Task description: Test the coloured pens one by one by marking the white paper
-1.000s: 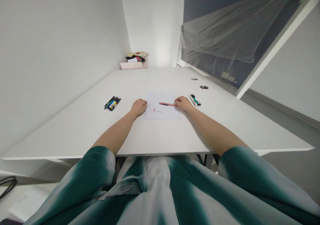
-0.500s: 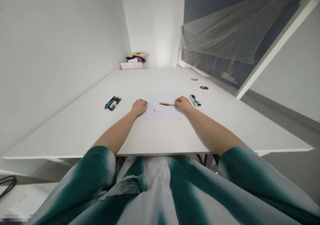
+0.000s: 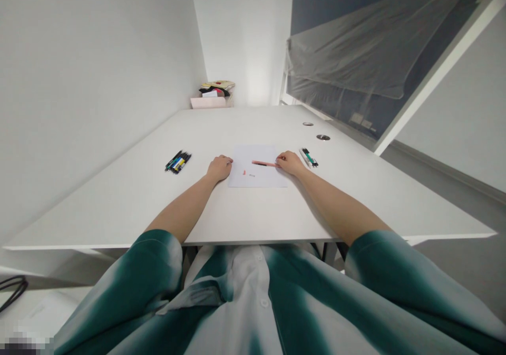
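Note:
A white sheet of paper [image 3: 256, 182] lies on the table in front of me. On it is a slim pink pen [image 3: 263, 163] with a dark stretch along its side, its right end at the fingertips of my right hand [image 3: 289, 163], which are bent round it. Nearer to me on the sheet rest a tiny pink piece [image 3: 244, 173] and a tiny greyish piece [image 3: 252, 175], too small to name. My left hand [image 3: 220, 168] rests at the sheet's left edge, fingers curled in; what they hold, if anything, is hidden.
Several dark, blue and yellow pens [image 3: 177, 162] lie in a bunch on the left. White and green pens [image 3: 309, 158] are beside my right hand. Two round grommets [image 3: 323, 137] sit in the white table [image 3: 253, 218]. A pink box [image 3: 208, 102] with piled items stands far back.

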{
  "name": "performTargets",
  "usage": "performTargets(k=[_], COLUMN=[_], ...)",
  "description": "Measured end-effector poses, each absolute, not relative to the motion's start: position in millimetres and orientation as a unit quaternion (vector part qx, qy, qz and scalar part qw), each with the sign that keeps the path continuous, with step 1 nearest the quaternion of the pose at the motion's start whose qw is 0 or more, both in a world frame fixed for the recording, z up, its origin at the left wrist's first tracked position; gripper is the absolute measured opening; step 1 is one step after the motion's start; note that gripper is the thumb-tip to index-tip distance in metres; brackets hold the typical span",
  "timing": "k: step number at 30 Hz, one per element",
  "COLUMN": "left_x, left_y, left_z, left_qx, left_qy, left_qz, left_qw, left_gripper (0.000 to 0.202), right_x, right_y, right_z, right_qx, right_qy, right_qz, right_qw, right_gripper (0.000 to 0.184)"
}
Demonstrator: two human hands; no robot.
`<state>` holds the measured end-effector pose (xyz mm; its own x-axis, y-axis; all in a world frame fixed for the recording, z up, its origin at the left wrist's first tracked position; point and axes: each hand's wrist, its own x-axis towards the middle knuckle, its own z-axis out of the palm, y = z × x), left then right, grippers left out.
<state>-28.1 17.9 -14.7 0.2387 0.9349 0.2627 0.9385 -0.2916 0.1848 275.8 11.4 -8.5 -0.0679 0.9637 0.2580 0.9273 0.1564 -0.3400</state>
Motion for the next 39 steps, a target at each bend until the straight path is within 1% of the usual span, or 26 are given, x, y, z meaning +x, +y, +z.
performTargets(k=[2,5,8,10,14,17,24,31,39], left_x=[-28,-27,-27,-28,-28,-28,-28,-25,-23], left_y=[18,17,18,19,21,21,18,14,10], left_z=[-14,-13,-14,-16,-18,-18,-15,-11,-5], left_qx=[-0.785,-0.783,-0.787,-0.788,-0.785,-0.786,-0.785,-0.784,-0.78], left_qy=[-0.6,-0.602,-0.596,-0.594,-0.598,-0.596,-0.599,-0.602,-0.611], left_qz=[-0.158,-0.155,-0.158,-0.16,-0.159,-0.163,-0.157,-0.153,-0.132], left_qw=[0.003,-0.001,0.002,0.004,0.004,0.006,0.0,0.001,-0.01], left_gripper=[0.039,0.04,0.04,0.039,0.04,0.04,0.04,0.039,0.041], right_x=[273,264,250,242,235,236,236,236,236], right_y=[8,0,-9,-13,-19,-21,-21,-22,-23], right_z=[-6,0,4,4,3,4,7,6,8], right_qx=[-0.634,-0.569,-0.495,-0.473,-0.478,-0.485,-0.473,-0.49,-0.484], right_qy=[-0.74,-0.788,-0.843,-0.861,-0.863,-0.86,-0.864,-0.859,-0.862], right_qz=[0.015,-0.027,-0.046,-0.057,-0.067,-0.071,-0.067,-0.066,-0.073], right_qw=[0.226,0.234,0.205,0.178,0.151,0.141,0.156,0.13,0.128], right_gripper=[0.033,0.032,0.03,0.031,0.036,0.036,0.035,0.035,0.033])
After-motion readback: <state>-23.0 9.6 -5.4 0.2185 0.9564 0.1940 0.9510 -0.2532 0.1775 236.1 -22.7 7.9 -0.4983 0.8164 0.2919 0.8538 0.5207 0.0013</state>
